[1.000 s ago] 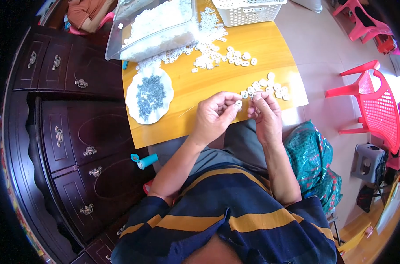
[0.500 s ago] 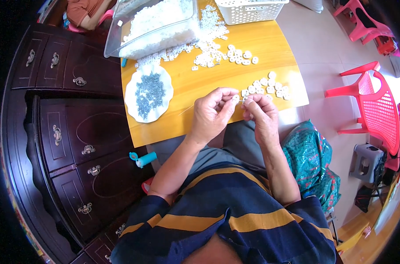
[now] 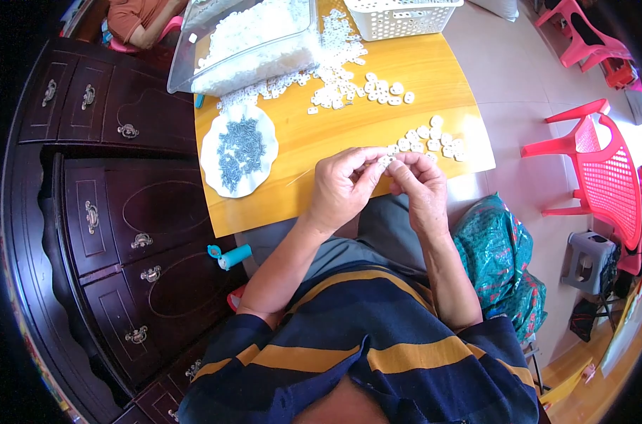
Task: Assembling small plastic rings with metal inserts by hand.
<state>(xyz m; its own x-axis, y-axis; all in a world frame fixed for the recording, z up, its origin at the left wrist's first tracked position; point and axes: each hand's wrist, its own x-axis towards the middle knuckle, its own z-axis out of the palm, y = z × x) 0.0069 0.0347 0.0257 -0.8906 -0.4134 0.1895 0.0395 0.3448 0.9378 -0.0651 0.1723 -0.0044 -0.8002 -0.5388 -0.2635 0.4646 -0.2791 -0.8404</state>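
- Head view: the left hand [image 3: 341,189] and the right hand [image 3: 418,185] are close together at the near edge of the yellow wooden surface [image 3: 349,134]. Their fingertips pinch one small white round plastic piece [image 3: 385,162] between them.
- A small group of white round pieces [image 3: 434,140] lies just past the right hand; these look done, I think.
- A lot looks left: a loose heap of small white pieces [image 3: 339,67] lies farther back, and the clear plastic box full of white pieces [image 3: 254,39] is nearly full.
- The white plate of small grey screws [image 3: 239,148] sits to the left, with many screws on it.
- A white plastic basket with holes [image 3: 399,15] stands at the far edge.
- A green patterned bag [image 3: 501,258] lies by the right arm. I can see no labels or signs.
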